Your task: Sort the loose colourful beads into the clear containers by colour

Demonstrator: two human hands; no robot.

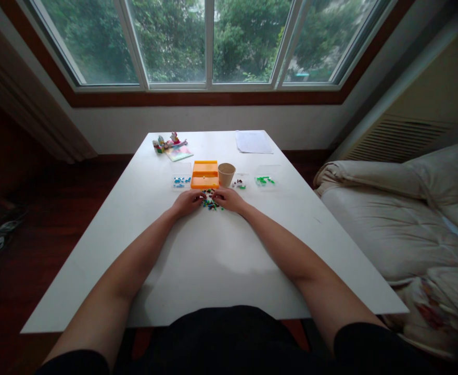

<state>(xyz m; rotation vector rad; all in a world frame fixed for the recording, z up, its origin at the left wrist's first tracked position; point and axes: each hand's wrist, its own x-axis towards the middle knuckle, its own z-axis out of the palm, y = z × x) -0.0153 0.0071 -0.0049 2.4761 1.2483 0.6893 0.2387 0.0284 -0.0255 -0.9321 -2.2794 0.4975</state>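
A small pile of mixed coloured pieces (212,205), mostly blue, green and dark red, lies on the white table (221,260). At its left edge is my left hand (189,202), its fingers curled and their tips close together. My right hand (229,199) reaches into the pile from the right, thumb and fingers bent inward in a pinch. Whatever sits between the fingertips of either hand is too small to make out. Just beyond the hands stand an open orange box (204,186) and a brown paper cup (226,175).
Clear open boxes hold blue pieces (182,182) on the left, dark and green pieces (239,184) beside the cup, and green pieces (266,180) on the right. Colourful figurines (168,142), a pastel card (179,152) and white papers (253,141) lie farther back. A sofa (393,208) flanks the table.
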